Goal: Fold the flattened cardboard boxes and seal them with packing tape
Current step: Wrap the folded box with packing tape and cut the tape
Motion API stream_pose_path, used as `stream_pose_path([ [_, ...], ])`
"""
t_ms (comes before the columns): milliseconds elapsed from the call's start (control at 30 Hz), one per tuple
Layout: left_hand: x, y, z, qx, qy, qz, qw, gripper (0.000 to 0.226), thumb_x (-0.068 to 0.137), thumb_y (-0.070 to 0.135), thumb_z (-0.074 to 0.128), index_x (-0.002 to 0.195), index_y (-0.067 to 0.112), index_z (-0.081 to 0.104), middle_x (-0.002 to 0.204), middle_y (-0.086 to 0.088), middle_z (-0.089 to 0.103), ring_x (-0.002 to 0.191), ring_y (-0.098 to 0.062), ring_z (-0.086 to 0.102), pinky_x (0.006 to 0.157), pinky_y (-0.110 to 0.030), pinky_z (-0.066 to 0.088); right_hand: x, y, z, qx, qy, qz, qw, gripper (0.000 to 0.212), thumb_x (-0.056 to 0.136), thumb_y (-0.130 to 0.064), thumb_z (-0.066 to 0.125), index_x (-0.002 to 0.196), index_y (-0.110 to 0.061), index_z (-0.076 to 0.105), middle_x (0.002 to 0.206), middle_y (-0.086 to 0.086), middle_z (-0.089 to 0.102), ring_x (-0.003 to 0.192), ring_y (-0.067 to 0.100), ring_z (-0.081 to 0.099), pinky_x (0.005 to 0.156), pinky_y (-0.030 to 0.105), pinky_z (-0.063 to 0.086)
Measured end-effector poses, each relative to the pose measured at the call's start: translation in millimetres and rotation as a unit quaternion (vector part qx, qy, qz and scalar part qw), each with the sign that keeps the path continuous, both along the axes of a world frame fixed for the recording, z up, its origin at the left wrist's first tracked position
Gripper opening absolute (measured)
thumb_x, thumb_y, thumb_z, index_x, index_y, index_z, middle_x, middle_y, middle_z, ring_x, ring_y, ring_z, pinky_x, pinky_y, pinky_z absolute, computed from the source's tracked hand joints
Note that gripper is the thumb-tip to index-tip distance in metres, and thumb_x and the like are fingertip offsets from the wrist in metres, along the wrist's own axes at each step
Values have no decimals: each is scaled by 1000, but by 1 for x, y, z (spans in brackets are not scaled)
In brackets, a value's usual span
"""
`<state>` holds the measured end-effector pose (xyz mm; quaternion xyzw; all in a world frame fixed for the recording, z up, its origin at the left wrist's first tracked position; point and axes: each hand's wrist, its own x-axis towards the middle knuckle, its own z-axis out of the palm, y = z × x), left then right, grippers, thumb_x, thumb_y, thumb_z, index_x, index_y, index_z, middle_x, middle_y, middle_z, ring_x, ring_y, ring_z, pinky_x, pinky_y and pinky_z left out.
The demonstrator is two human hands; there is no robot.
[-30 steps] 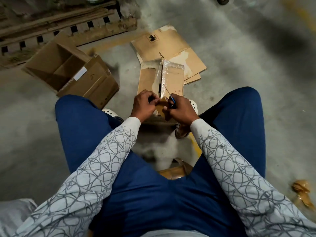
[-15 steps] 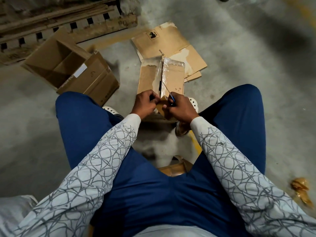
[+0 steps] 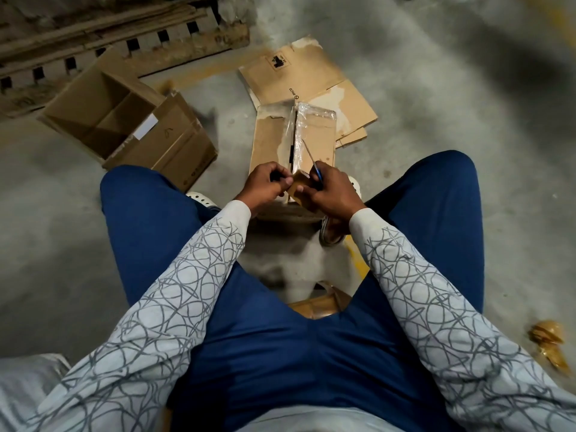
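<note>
Several pieces of cardboard lie on the concrete floor [image 3: 436, 88] in front of a seated person in blue trousers and patterned sleeves. A wooden pallet [image 3: 93, 35] stacked with flat sheets fills the floor's far left corner. Just nearer than it, an open box [image 3: 174, 141] lies tipped, its mouth facing the far left. Flattened cardboard [image 3: 299, 76] lies at the middle of the far side, with a dark printed mark on its top panel.

The box being sealed [image 3: 268, 145] lies between the person's knees and overlaps the near edge of that flattened cardboard. Its long axis runs straight away from the person. A centre seam follows the same line, and glossy clear tape [image 3: 314, 129] covers the right half. Its near end is hidden behind the hands.

The left hand [image 3: 265, 185] has its fingers curled, with the thumb and fingertips pinching the left side of a brown tape roll [image 3: 299, 185] held above the box's near end. The right hand [image 3: 333, 191] grips a thin blue-handled blade [image 3: 308, 157], and its lower fingers touch the roll's right side. The blade points away from the person and slightly left, with its tip over the taped panel.

A crumpled wad of brown tape [image 3: 548, 341] lies near the floor's right edge.
</note>
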<state>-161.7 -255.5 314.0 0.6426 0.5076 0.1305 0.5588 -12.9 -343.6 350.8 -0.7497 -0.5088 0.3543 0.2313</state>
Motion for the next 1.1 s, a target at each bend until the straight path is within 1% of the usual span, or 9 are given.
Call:
stream_pose_path([
  [100, 0, 0, -3, 16, 14, 26, 999, 6, 94, 8, 64, 95, 13, 66, 86, -1, 65, 79, -16, 62, 66, -24, 54, -1, 0, -2, -7, 4, 10, 1000, 28, 87, -29, 74, 85, -19, 48, 91, 11, 65, 87, 33, 61, 77, 43, 49],
  [167, 0, 0, -5, 35, 34, 27, 998, 8, 94, 8, 64, 90, 16, 66, 84, 1, 64, 78, -15, 61, 64, -24, 52, -2, 0, -2, -8, 6, 18, 1000, 32, 88, -29, 73, 78, -28, 42, 90, 7, 63, 86, 30, 59, 74, 37, 46],
  [267, 2, -1, -5, 77, 57, 22, 995, 9, 93, 8, 62, 89, 16, 64, 86, 1, 64, 81, -16, 58, 74, -27, 48, -4, 2, -1, -5, 11, 20, 1000, 39, 89, -28, 71, 74, -34, 36, 91, 3, 61, 86, 26, 57, 73, 32, 41],
  [400, 5, -6, 0, 113, 75, 25, 990, 7, 94, 4, 56, 94, 9, 61, 93, -3, 63, 86, -16, 56, 74, -22, 39, -9, 3, -5, -17, 4, 16, 1000, 23, 90, -30, 68, 88, -24, 46, 98, 13, 66, 90, 32, 59, 76, 39, 46],
  [467, 5, -7, 1, 125, 84, 24, 988, 7, 93, 2, 56, 97, 4, 62, 95, -7, 64, 87, -17, 56, 73, -22, 38, -11, 4, -8, -24, 3, 7, 1000, 24, 90, -33, 68, 86, -22, 46, 96, 12, 66, 87, 31, 58, 72, 36, 43],
  [567, 4, -5, 2, 128, 98, 19, 987, 7, 92, 2, 57, 96, 4, 62, 96, -9, 65, 88, -19, 56, 74, -23, 37, -11, 5, -11, -37, 10, -9, 999, 32, 88, -35, 69, 76, -25, 41, 85, 7, 61, 77, 26, 53, 62, 32, 33],
  [667, 4, -5, 4, 128, 107, 16, 986, 9, 92, 2, 57, 96, 5, 63, 97, -8, 64, 90, -19, 56, 75, -23, 37, -9, 5, -12, -41, 11, -19, 999, 34, 87, -35, 71, 75, -22, 42, 80, 6, 60, 73, 25, 52, 56, 30, 34],
  [867, 5, -5, 7, 127, 104, 9, 986, 7, 93, 7, 60, 97, 9, 64, 95, -2, 61, 90, -16, 55, 77, -25, 39, -5, 4, -22, -71, 1, -43, 996, 33, 86, -39, 73, 82, -17, 49, 88, 10, 64, 81, 28, 58, 67, 31, 40],
  [1100, -2, -2, 1, 78, 73, -56, 993, 9, 90, 16, 70, 95, 17, 62, 93, 2, 63, 90, -18, 61, 78, -28, 49, 1, -2, -27, -76, -17, -48, 996, 36, 87, -40, 72, 78, -19, 45, 87, 9, 61, 78, 26, 53, 66, 29, 35],
])
